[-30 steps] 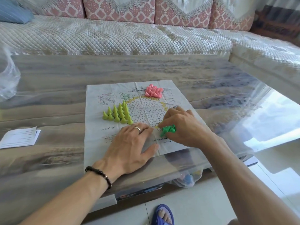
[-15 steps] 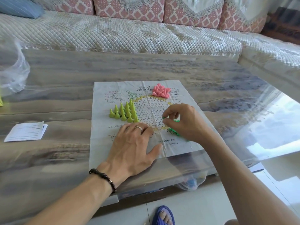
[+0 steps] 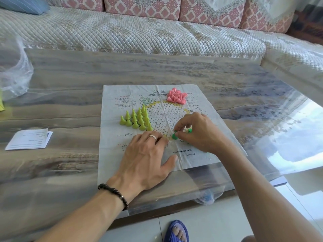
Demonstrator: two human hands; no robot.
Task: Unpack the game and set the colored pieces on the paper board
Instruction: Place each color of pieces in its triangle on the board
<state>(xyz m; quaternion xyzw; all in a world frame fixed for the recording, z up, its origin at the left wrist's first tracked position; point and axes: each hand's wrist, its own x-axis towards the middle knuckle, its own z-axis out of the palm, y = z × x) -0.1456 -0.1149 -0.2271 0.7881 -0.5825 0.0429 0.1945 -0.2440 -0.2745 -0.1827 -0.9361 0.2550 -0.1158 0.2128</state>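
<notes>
Foot: my toes in a blue slipper (image 3: 176,231) show on the tiled floor at the bottom edge.
Left wrist: a dark beaded bracelet (image 3: 114,193) circles it, over the near edge of the table (image 3: 52,172).
Left hand: my left hand (image 3: 145,159) lies flat, fingers straight and spread, pressing the near part of the paper board (image 3: 113,154) onto the table; a silver ring (image 3: 153,137) sits on one finger.
Right hand: my right hand (image 3: 199,133) curls over the board's near right part and pinches a dark green piece (image 3: 174,136) between thumb and fingertip, low over the printed hexagon grid. More dark green pieces (image 3: 189,131) peek out under my palm; I cannot tell how many.
Yellow-green pieces: a cluster of upright cones (image 3: 137,119) stands in a triangle at the left of the grid, just beyond my left fingers.
Pink pieces: a loose heap (image 3: 176,96) lies tumbled at the far edge of the grid, well apart from both hands.
Leaflet: a folded printed sheet (image 3: 29,138) rests on the table, left of the board.
Plastic bag: a clear crumpled bag (image 3: 15,70) sits at the far left.
Sofa: a quilted couch (image 3: 139,32) with pink patterned cushions runs behind the table.
</notes>
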